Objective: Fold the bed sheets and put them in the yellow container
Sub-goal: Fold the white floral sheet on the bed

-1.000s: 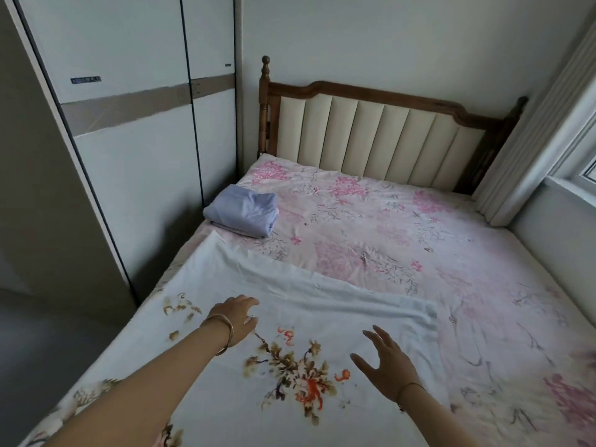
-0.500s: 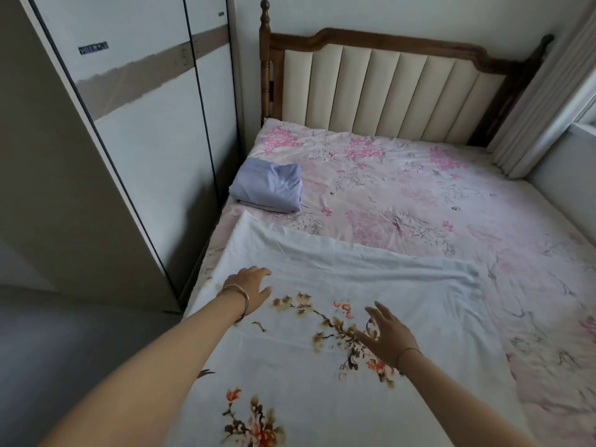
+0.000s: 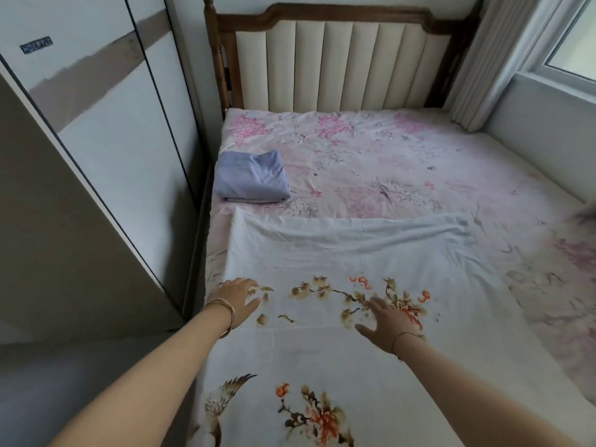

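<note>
Two hands stretch out ahead of me over the bed. A white sheet with orange and brown flowers lies spread flat across the near half of the bed, its far edge running straight from side to side. My left hand lies on the sheet at the bed's left edge, fingers loose and gripping nothing. My right hand is near the sheet's middle, palm down, fingers spread and released; I cannot tell whether it presses the cloth. A folded blue sheet sits by the bed's left edge, just beyond the white one. A padded headboard stands at the far end.
</note>
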`<state>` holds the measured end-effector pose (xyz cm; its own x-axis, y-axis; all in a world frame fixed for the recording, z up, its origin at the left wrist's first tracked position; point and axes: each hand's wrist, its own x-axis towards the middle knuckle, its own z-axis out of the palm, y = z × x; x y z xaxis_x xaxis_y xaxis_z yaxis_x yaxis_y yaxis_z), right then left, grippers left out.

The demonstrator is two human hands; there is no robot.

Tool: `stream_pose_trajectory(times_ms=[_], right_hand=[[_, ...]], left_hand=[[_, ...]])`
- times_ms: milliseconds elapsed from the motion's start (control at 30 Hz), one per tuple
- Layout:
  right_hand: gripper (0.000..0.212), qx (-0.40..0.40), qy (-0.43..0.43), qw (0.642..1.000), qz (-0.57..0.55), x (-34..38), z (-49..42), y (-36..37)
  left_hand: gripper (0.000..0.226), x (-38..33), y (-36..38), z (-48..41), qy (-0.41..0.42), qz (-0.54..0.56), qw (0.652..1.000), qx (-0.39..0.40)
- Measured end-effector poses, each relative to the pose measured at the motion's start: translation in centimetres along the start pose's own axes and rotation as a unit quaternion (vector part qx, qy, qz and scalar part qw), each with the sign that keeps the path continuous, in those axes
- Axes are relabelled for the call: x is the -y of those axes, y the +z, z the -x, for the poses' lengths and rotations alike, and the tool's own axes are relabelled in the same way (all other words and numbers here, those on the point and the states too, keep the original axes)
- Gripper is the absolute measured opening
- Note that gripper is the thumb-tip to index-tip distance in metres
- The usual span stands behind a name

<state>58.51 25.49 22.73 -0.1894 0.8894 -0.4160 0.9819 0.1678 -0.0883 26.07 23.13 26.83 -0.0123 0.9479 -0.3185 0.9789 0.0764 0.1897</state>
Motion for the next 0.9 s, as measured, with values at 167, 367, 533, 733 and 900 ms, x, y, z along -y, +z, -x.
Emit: stream_pose_trajectory(times_ms=[167,367,533,733,900], right_hand=[[0.070,-0.017,0.052,0.998,-0.037,8.1,3.4,2.7],[0.069,-0.050,0.073,0.992,-0.088,14.3,7.0,4.4],[0.071,-0.033,0.142,0.981,-0.126,14.3,6.7,4.3],[0.071,-0.032,0.156,0.969,-0.191,18.2,4.5,5.6],[0.071,-0.041,0.167,0.960,-0.220,22.8,-1.2,5.3]], left_hand=[[0.048,6.2,-1.4,0.9,0.054,-0.008,0.998,0.020],[0.051,8.3,-3.1,1.0,0.099,-0.035,0.993,0.057],[0.050,8.0,-3.5,0.4,0.136,-0.013,0.990,0.045],[0.052,10.7,-4.8,-2.2,0.142,-0.032,0.989,0.033],[0.052,14.8,-5.8,-9.2,0.147,-0.054,0.987,0.040]])
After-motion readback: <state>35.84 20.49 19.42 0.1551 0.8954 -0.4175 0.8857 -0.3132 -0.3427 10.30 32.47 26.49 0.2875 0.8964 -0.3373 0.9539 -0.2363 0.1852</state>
